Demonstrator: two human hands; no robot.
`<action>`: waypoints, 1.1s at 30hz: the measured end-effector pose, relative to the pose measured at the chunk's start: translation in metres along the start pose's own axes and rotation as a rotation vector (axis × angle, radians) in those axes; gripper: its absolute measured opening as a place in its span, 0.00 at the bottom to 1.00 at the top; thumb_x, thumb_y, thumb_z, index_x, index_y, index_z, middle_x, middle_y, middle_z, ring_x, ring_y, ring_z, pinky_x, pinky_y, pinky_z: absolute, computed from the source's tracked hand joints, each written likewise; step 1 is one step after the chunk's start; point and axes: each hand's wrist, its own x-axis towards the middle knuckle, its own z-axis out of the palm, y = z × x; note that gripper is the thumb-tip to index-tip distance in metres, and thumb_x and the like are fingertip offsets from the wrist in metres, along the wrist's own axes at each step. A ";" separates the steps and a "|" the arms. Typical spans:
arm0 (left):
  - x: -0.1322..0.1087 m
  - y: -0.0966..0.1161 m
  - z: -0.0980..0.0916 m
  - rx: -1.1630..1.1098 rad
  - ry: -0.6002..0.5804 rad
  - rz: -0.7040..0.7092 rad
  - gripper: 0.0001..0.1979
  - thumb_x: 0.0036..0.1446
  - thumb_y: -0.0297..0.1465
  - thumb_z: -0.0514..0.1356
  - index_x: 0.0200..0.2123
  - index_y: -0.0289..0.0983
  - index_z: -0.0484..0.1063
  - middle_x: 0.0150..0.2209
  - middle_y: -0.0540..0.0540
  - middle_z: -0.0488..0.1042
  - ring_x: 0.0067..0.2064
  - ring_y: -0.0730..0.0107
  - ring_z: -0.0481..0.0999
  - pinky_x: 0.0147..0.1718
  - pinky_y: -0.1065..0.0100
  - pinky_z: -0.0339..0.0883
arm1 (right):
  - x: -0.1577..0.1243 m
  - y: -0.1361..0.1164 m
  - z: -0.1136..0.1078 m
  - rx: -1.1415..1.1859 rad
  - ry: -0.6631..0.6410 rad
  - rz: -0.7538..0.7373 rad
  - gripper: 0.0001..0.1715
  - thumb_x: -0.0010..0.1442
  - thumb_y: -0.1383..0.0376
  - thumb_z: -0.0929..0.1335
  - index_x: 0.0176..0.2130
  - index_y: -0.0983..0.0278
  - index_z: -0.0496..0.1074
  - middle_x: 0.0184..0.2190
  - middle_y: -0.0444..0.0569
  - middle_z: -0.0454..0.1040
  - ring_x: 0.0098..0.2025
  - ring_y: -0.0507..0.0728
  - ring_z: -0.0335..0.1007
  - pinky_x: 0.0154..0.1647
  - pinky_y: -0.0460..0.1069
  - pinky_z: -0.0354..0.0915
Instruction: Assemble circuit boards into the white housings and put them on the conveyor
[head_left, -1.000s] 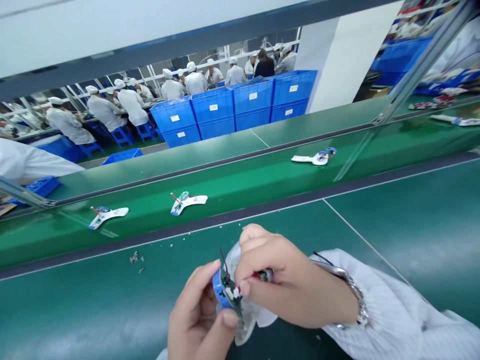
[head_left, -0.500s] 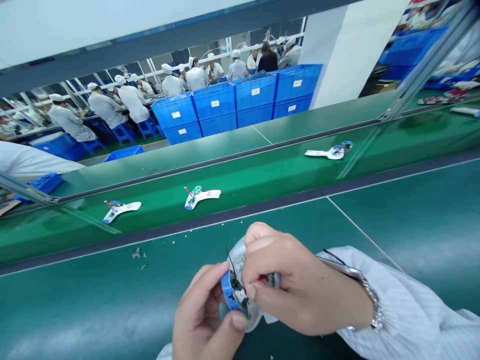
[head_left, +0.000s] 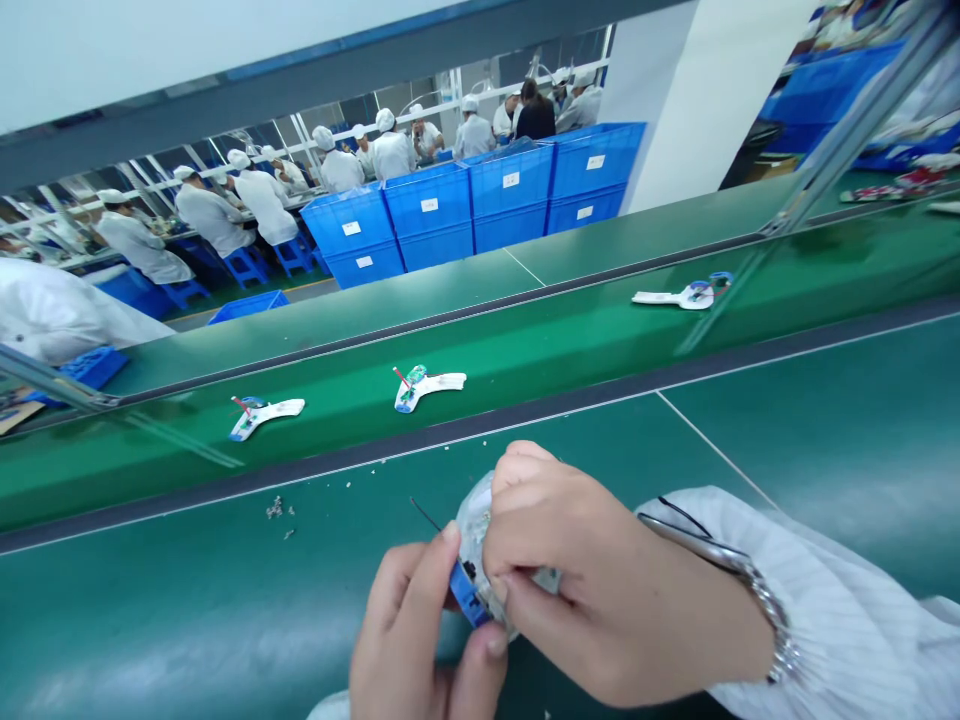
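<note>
Low in the middle of the view, both hands hold a small white plastic assembly with a blue part and a thin black wire sticking out to the left. My left hand pinches its blue end between thumb and fingers. My right hand is curled over the top of it, fingers pressed onto the inner parts, and hides most of it. A metal watch sits on the right wrist above a white striped sleeve.
Three similar white assemblies lie on the green conveyor belt beyond the dark green bench. Small scraps lie on the bench. Stacked blue crates and several seated people in white stand behind.
The assemblies on the belt have travelled to the right. My hands have turned the piece, so its blue end now points lower and the wire sticks out sideways.
</note>
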 end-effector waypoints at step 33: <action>0.015 -0.043 0.008 0.126 -0.554 0.051 0.16 0.57 0.35 0.55 0.48 0.45 0.72 0.33 0.47 0.75 0.31 0.63 0.75 0.30 0.66 0.68 | 0.089 0.264 0.001 -0.491 -0.058 0.809 0.19 0.65 0.61 0.66 0.53 0.66 0.67 0.51 0.53 0.69 0.48 0.59 0.70 0.48 0.58 0.69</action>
